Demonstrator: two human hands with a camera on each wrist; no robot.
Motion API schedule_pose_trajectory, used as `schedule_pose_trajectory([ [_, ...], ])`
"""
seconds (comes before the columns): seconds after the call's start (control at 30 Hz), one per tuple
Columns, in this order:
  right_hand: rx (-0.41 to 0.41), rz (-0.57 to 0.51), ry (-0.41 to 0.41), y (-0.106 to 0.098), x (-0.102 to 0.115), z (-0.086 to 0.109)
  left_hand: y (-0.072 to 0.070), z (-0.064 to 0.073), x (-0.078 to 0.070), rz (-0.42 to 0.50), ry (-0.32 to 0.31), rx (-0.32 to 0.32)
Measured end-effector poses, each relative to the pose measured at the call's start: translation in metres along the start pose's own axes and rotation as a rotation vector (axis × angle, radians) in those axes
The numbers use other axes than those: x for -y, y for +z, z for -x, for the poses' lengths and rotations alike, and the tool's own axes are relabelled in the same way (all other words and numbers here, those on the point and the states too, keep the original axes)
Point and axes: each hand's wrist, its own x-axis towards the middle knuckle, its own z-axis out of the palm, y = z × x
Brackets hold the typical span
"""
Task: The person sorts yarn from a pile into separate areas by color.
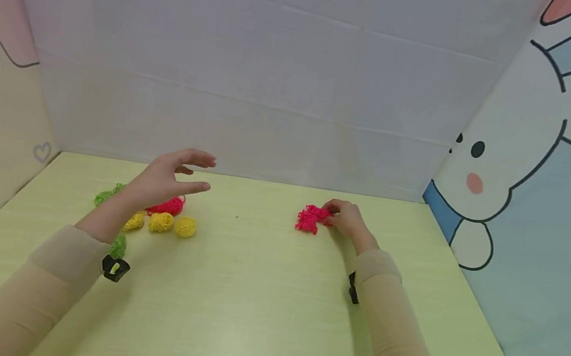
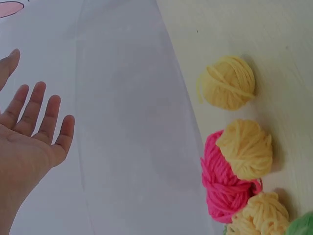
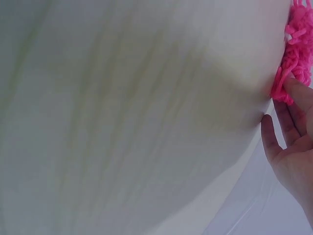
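Pink tangle [image 1: 307,219] is my landmark: it lies directly left of my right hand [image 1: 348,218], touching it, so right is clearly the nearer one. My right thumb and fingers pinch its right end; my left hand [image 1: 166,177] is well to its left, raised, fingers spread, holding nothing. Hands well apart. Tangle sits toward the far side of the surface [image 1: 220,316]; outline ragged, so long axis is rough at best, I'd call it slanting from near-left up to my right fingers. Texture: soft loopy yarn, loose crinkled strands, no firm core showing. Well left of the tangle, by my left forearm: three yellow balls [image 1: 186,227], two rounded and neatly wound, one loopier; a pink skein [image 1: 167,206], plump oval, strands wrapped across its middle; green yarn [image 1: 118,245], partly hidden by the arm. Surface pale, smooth-looking, faint grain.
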Motion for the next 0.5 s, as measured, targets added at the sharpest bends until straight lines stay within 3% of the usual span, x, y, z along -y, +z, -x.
schedule_pose_trajectory([
  [0.23, -0.003, 0.013, -0.001, 0.0, -0.001, 0.0, -0.014, 0.004, 0.021, -0.028, -0.032, -0.011],
  [0.5, -0.005, 0.022, -0.011, 0.0, -0.001, 0.001, -0.03, 0.006, 0.047, -0.094, -0.11, 0.006],
])
